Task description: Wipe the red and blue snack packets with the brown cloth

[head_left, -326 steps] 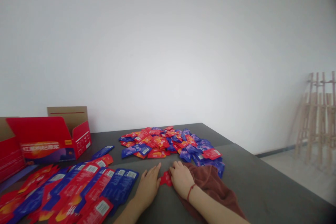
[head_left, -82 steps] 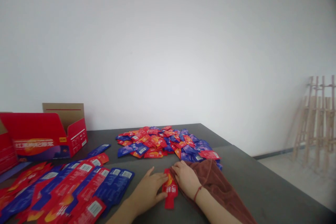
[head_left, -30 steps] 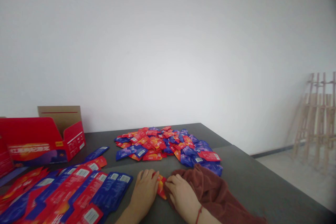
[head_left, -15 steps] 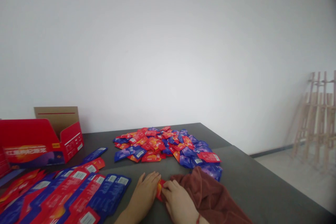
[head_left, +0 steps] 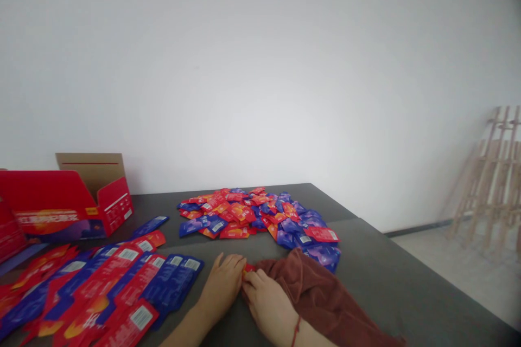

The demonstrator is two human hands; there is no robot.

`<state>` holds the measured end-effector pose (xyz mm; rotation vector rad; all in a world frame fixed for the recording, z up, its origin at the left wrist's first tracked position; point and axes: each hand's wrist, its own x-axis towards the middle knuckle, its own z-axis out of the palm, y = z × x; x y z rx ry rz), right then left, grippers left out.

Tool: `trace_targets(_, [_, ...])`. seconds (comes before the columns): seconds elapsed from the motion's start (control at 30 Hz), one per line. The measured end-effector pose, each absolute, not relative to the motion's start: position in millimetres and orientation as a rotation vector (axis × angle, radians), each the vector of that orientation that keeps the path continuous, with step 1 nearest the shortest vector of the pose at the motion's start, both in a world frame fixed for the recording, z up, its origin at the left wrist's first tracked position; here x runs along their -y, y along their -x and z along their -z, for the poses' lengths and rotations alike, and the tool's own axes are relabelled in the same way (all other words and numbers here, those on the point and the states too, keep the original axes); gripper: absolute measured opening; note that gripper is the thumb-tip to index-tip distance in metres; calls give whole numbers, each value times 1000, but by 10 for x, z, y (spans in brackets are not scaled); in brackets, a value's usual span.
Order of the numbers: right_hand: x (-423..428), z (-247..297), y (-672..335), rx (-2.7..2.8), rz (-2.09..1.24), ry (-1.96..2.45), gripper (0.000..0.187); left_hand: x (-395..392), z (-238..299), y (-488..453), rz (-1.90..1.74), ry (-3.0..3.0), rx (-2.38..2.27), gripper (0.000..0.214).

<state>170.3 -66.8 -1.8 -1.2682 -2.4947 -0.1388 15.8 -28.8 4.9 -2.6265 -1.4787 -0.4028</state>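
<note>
My left hand (head_left: 221, 288) and my right hand (head_left: 265, 303) lie close together on the dark table (head_left: 391, 287), fingers curled and pinched on a small red packet (head_left: 248, 269) between them. Only a sliver of that packet shows at the fingertips. My right wrist wears a red string and rests on a crumpled brown cloth (head_left: 325, 298). A heap of small red and blue packets (head_left: 260, 219) lies just beyond the hands.
Flat red and blue cartons with barcodes (head_left: 101, 287) are spread over the left of the table. An open red box (head_left: 65, 211) stands at the far left by the wall. Wooden easels (head_left: 492, 173) lean on the wall at the right, past the table edge.
The red packet was lying open between the hands; it is now almost wholly covered by the fingers. Both hands drew slightly closer together and nearer to me. The view shifted a little.
</note>
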Motion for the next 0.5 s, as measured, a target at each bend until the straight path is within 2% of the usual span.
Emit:
trace_targets(0.23, [790,12,-2004,2337,14,1551,25,300,-75,-149,387,2669,1520,43])
trace_targets(0.5, [562,46,-2172,2295,170,1682,28,324,-176,-91,441,2996,1293,61])
